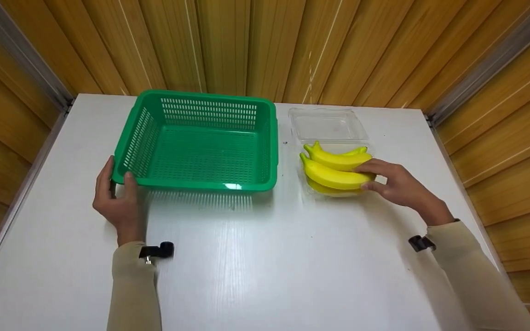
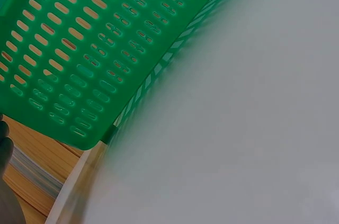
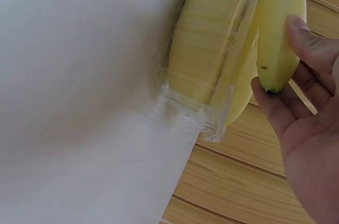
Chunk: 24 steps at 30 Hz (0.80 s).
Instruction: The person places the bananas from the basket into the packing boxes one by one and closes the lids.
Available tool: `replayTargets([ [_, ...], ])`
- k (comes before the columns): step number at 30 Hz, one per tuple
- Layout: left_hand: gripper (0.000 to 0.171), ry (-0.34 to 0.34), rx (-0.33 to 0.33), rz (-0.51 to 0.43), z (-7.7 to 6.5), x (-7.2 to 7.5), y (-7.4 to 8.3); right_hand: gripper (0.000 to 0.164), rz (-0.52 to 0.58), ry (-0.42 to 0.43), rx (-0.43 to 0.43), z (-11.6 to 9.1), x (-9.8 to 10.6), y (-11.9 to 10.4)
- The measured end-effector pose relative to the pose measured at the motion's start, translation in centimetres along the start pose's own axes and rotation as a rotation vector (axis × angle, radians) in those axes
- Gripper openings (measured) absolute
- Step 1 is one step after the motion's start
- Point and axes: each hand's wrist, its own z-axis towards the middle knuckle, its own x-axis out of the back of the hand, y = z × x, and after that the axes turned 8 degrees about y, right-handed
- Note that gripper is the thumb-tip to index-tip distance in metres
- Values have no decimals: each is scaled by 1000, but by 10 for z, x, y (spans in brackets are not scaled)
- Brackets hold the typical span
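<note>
At the left, my left hand (image 1: 120,204) holds the near left corner of a green plastic basket (image 1: 251,187) between thumb and fingers. The left wrist view shows the basket's slotted side (image 2: 79,38) and a bit of that hand at the left edge. On the right, my right hand (image 1: 400,186) grips the end of a yellow banana (image 1: 336,178), thumb on its near side and fingers behind. More bananas (image 1: 341,160) lie beside and beneath it in a clear plastic box. In the right wrist view the held banana (image 3: 280,28) stands over the box's side.
The box's clear lid (image 1: 327,128) lies folded back toward the rear of the white table (image 1: 256,266). Wooden-patterned panels (image 1: 269,46) enclose the table at the back and sides. Inside the basket, only its slotted floor shows.
</note>
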Motion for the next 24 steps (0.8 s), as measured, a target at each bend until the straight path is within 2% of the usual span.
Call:
replayTargets([
  [4,45,4,35,10,1,-1,0,46,-10,9,-4,-5,0,0],
  [8,44,1,35,10,2,0,1,45,0,12,-11,-9,-2,2],
  [17,42,20,-39,2,-1,-1,2,48,20,25,1,-12,-6,12],
  [21,42,25,-36,18,-2,-1,1,48,10,19,-8,-12,-6,15],
  [24,43,34,2,38,-4,-3,0,49,12,12,-24,-12,-6,17],
])
